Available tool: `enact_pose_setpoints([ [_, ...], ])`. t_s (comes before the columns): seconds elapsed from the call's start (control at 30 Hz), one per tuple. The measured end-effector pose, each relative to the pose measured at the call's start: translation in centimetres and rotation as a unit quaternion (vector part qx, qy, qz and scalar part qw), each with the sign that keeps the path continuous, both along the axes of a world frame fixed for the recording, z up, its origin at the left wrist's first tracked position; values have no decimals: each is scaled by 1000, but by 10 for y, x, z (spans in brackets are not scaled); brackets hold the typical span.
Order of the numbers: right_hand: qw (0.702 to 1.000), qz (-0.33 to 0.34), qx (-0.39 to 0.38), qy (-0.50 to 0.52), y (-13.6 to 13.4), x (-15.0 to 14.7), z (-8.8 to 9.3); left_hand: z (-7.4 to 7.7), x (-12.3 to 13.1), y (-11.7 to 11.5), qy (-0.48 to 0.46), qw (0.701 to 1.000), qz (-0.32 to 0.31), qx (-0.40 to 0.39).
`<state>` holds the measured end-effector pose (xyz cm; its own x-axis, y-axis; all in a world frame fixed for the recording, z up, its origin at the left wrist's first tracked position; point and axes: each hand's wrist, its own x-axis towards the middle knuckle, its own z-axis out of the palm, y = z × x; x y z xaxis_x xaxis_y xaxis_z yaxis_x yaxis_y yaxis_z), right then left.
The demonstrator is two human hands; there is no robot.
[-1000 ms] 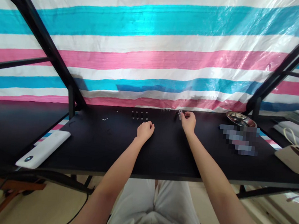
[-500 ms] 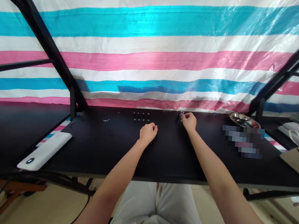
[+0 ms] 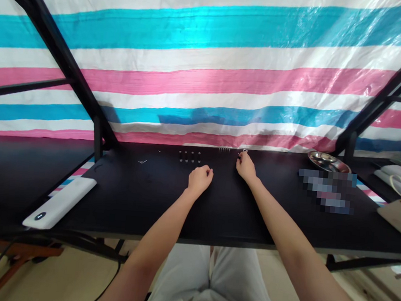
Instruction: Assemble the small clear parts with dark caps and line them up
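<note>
My left hand (image 3: 200,179) is closed above the black table, fingers curled in, and whatever it may hold is hidden. To its upper left stand small dark cylindrical pieces (image 3: 189,157) with light ends, set out in short rows. My right hand (image 3: 246,167) reaches to the table's back edge, its fingers drawn together at some small shiny parts (image 3: 245,150). The fingers cover what they pinch, too small to name. Left of that hand, a row of several thin metal pieces (image 3: 224,149) lies along the back edge.
A white power bank-like device (image 3: 59,203) lies at the table's left. On the right are a shiny metal dish (image 3: 329,162), a blurred-out item (image 3: 326,190) and a beige pouch (image 3: 400,216). Thin white scraps (image 3: 142,161) lie left. A striped sheet (image 3: 208,71) hangs behind the black table (image 3: 229,219).
My right hand has shifted slightly left and turned over the small shiny parts, covering more of them. My left hand has moved barely to the right, still closed.
</note>
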<state>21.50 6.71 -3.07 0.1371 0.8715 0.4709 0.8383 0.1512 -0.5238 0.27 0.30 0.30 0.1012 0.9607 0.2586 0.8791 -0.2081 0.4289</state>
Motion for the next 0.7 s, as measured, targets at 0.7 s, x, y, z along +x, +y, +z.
enact_pose_setpoints([
  [0.7,970,177,36,164,-82,-63,44,2,7,-5,-187,970,-131,87],
])
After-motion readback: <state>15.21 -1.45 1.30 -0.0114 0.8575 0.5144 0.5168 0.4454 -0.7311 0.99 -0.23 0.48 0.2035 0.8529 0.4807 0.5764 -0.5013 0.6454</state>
